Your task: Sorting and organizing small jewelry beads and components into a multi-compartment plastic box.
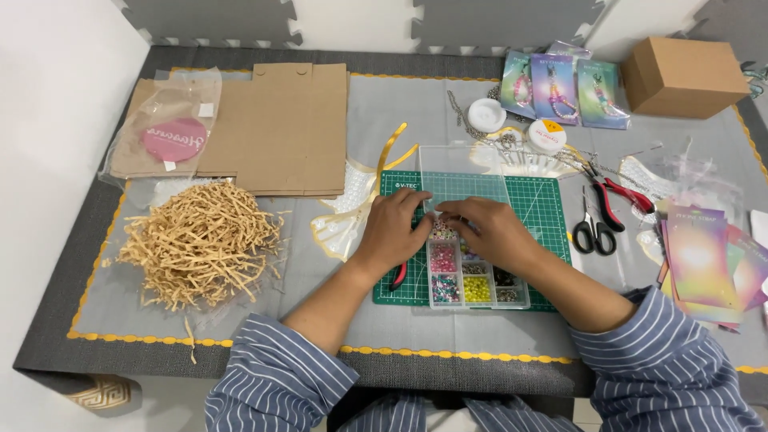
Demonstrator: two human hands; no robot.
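A clear compartment box of coloured beads (472, 284) lies open on a green cutting mat (544, 208), its lid (464, 172) raised behind it. My left hand (394, 232) and my right hand (492, 230) meet fingertip to fingertip over the box's far compartments. Their fingers are pinched together on something small that I cannot make out. A red-handled tool (398, 277) pokes out from under my left wrist.
A heap of tan paper shred (200, 240) lies at the left, flat cardboard sheets (280, 128) behind it. Black scissors (594, 232), red pliers (620, 192), two thread spools (516, 128), beaded-strap packets (560, 88), a brown box (684, 76) and colourful cards (708, 260) sit at the right.
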